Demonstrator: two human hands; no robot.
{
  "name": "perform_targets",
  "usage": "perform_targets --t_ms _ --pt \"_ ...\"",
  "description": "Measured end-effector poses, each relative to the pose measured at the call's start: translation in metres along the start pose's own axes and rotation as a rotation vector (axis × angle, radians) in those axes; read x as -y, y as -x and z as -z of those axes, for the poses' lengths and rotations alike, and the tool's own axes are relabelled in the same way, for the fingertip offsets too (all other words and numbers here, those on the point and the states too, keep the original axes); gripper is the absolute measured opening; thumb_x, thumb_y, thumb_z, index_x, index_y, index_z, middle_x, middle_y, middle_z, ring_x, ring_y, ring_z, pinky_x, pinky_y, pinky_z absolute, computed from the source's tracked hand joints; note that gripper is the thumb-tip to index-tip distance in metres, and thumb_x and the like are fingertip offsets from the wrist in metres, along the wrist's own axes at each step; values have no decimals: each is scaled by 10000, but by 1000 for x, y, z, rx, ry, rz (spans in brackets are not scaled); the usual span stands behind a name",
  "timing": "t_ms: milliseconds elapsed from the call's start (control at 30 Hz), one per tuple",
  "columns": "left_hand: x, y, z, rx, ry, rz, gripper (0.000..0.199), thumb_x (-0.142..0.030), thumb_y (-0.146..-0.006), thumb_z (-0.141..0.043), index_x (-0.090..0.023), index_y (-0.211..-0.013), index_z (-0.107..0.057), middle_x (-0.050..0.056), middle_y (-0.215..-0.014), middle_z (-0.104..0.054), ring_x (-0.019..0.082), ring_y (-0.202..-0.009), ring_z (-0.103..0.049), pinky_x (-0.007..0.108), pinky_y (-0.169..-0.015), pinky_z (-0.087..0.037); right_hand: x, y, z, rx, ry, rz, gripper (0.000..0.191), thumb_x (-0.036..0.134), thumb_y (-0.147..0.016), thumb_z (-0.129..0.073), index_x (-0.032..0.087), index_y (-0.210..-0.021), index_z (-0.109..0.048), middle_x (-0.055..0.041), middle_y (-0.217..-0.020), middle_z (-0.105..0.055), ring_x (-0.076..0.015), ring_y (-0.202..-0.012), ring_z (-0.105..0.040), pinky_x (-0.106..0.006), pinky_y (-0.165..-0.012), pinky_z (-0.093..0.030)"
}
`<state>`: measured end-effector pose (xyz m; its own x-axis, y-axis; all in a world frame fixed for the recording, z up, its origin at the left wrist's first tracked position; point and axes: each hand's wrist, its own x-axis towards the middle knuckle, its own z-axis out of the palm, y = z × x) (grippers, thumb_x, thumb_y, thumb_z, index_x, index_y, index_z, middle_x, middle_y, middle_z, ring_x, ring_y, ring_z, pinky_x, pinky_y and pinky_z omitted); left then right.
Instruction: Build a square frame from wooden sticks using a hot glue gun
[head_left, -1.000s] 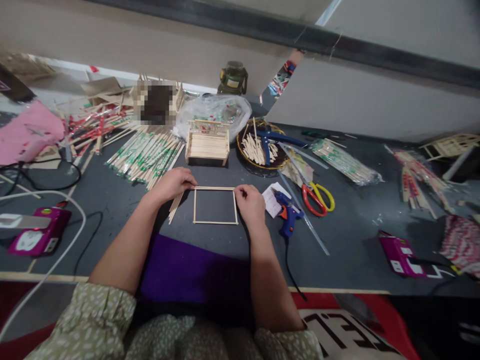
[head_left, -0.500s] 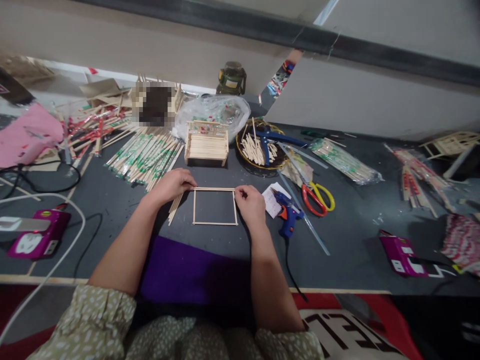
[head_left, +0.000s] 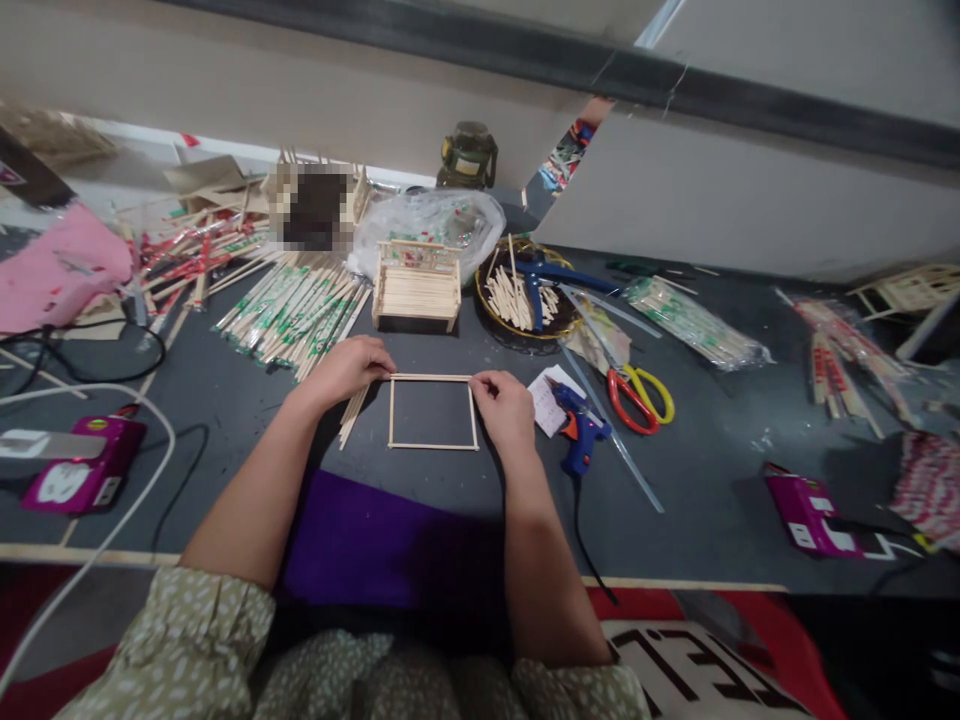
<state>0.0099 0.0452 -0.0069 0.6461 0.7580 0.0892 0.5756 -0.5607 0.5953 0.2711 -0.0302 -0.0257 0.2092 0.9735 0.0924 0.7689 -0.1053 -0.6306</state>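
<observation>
A rectangular frame of thin wooden sticks point(head_left: 433, 447) lies flat on the dark table in front of me. At its far left corner my left hand point(head_left: 356, 367) pinches the end of the far side, where two sticks run close together. My right hand point(head_left: 504, 400) grips the far right corner with fingers closed. Some loose sticks point(head_left: 352, 415) lie beside the frame, under my left wrist. A blue glue gun point(head_left: 579, 428) rests to the right of my right hand, on a white paper point(head_left: 545, 398).
Behind the frame stands a small stick-built bench point(head_left: 417, 290). Wrapped chopsticks point(head_left: 281, 315) are heaped at left. A basket of cut sticks point(head_left: 517, 300) and red-yellow scissors point(head_left: 637, 395) are at right. Purple cloth point(head_left: 375, 545) lies at the near edge; purple power boxes point(head_left: 86, 465) sit outward.
The whole view has shifted slightly. Both hands stay at the far corners of the stick frame, with no clear movement of the frame on the table.
</observation>
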Motion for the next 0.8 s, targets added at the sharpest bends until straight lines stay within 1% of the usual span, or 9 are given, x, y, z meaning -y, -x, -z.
perform_targets --t_ms 133,300,433,600,800 --pt "1 0 -1 -1 6 -2 130 -171 -839 -635 -188 -851 -763 45 -815 -699 161 -786 -611 276 -728 -460 0 0 -2 -20 21 -1 227 348 -863 -533 222 -770 -697 -44 -773 -653 -197 -714 -575 -299 -650 -397" --pt "1 0 0 1 14 -6 135 -164 -841 -634 -196 -850 -764 40 -807 -696 163 -796 -614 280 -738 -460 2 1 -1 -17 36 -1 216 329 -862 -540 208 -779 -698 -47 -768 -643 -197 -711 -568 -296 -646 -382" --pt "1 0 0 7 17 6 118 -158 -836 -651 -185 -847 -765 48 -802 -695 167 -794 -614 280 -739 -459 3 2 -1 -19 46 -15 218 327 -866 -531 212 -778 -694 -43 -772 -646 -196 -719 -572 -295 -654 -383" --pt "1 -1 0 -5 10 -6 130 -162 -843 -643 -200 -847 -767 40 -811 -701 162 -788 -615 279 -741 -468 4 1 -2 -20 47 -21 214 321 -868 -532 210 -795 -700 -46 -785 -651 -193 -719 -573 -295 -661 -386" --pt "0 0 0 0 14 11 117 -147 -836 -655 -183 -843 -767 46 -816 -700 167 -792 -618 277 -729 -461 4 1 -1 -19 42 -20 212 317 -869 -536 210 -799 -705 -46 -791 -653 -194 -732 -573 -295 -662 -386"
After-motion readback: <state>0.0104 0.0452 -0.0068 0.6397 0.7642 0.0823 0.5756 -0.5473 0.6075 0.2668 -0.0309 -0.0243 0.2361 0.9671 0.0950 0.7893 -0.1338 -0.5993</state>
